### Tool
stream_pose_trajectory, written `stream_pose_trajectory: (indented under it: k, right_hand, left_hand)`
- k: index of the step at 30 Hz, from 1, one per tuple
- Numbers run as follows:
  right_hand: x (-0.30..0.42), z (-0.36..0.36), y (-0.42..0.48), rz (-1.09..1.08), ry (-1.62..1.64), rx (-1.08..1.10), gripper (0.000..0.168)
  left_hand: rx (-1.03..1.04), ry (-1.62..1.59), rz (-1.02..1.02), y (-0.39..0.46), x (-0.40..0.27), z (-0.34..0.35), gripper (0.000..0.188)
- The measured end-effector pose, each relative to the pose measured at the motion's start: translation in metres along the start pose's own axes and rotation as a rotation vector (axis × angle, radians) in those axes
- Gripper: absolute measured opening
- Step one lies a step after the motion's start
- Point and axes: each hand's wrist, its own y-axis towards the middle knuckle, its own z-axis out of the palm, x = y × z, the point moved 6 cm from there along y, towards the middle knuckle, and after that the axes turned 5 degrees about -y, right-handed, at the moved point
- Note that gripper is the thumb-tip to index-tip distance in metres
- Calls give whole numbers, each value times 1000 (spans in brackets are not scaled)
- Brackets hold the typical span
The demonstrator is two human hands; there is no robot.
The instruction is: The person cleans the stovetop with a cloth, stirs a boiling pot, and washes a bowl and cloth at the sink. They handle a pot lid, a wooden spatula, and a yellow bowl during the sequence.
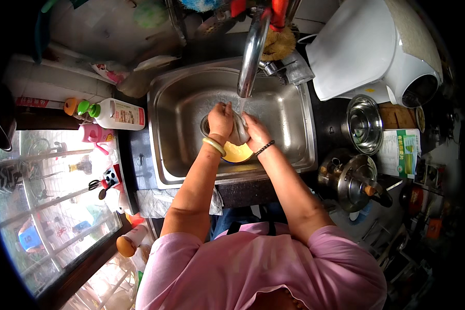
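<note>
Both of my hands are over the stainless steel sink [290,147]. My left hand [221,121] and my right hand [257,130] grip a wet, whitish, soft piece, apparently a cloth [239,131], from its two sides. A thin stream of water runs onto it from the chrome faucet [250,62]. Beneath my hands, at the near side of the basin, lies a bowl with a yellow inside [238,154] and a dark blue rim; the cloth and hands cover part of it. Beside my left hand the sink drain [204,126] shows partly.
A white detergent bottle [120,113] stands left of the sink. To the right are a steel bowl [365,124], a metal kettle [356,182] and a large white plastic container [352,46]. A round bristle brush [278,43] hangs behind the faucet. A grey cloth [155,201] drapes the front edge.
</note>
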Motion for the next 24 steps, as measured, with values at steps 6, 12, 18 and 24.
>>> stream_pose_trajectory:
  k: [6,12,18,24]
  right_hand:
    - [-2,-40,6,93,-21,98,39]
    - [13,-3,-5,91,254,264,22]
    - [12,1,-5,-26,48,243,28]
    - [8,-24,3,46,-119,-14,19]
  left_hand:
    - [218,-360,-102,-10,18,19,19]
    - [449,-481,-241,-36,-10,25,34]
    - [460,-389,-34,-17,32,36,33]
    - [214,-563,-185,-6,33,12,21]
